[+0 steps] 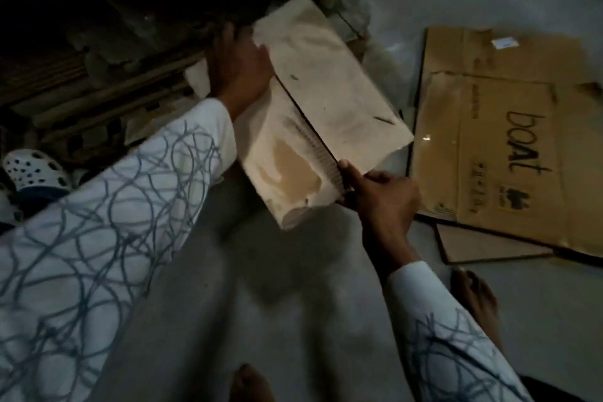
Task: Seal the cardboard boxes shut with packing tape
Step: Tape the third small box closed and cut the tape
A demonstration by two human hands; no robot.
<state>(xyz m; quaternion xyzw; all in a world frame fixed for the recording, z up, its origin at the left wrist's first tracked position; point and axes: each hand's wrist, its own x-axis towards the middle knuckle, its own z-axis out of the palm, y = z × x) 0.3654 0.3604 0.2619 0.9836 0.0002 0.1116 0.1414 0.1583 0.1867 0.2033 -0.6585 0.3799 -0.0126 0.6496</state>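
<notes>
Head view: a pale box point(326, 91) is held above the floor point(261, 287), tilted, between both hands. It shows two panels that meet along an exposed corrugated edge. The upper panel is plain with a few dark marks. The lower panel carries a torn brown patch. The inside of the box is not visible, so its contents cannot be told.

Left hand point(241, 72): placed at the far left edge of the box, back of the hand toward the camera, fingers curled round that edge and gripping it.

Right hand point(381, 199): placed at the near end of the corrugated edge, thumb on top, fingers wrapped underneath, pinching the box.

Both arms wear white sleeves point(114, 206) with a blue line pattern.

To the right of the box, flat cardboard point(489, 140) lies on the floor, marked "boAt" by hand, with printed symbols near its lower edge. It lies open and holds nothing. A second sheet point(489, 248) shows partly from under its near edge.

A dark stack of cardboard point(98, 75) sits at the upper left, detail unclear. A white perforated sandal point(32, 170) lies at the left edge. One bare foot point(476, 297) rests near the second sheet; another point(248, 382) shows at the bottom.
</notes>
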